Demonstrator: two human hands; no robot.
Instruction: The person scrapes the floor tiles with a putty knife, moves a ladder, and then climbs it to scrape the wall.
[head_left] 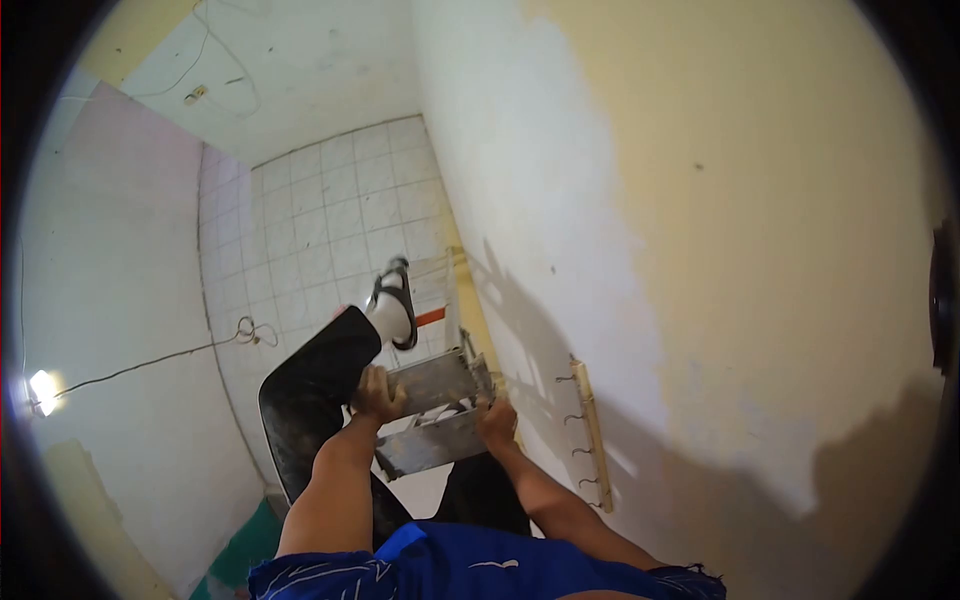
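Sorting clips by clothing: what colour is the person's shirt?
Blue, with thin white lines on the shirt; it shows best, and only, in the head view.

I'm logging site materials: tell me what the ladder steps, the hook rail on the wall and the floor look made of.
Ladder steps: likely bare metal, dull grey and scuffed. Hook rail: seemingly a pale wood strip carrying thin dark metal hooks. Floor: glazed-looking whitish square tiles with visible grout lines.

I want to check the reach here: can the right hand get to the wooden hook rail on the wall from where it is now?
Probably yes. The right hand grips the edge of the metal ladder, and the hook rail hangs on the wall just beside it with nothing between. It would first have to let go of the ladder.
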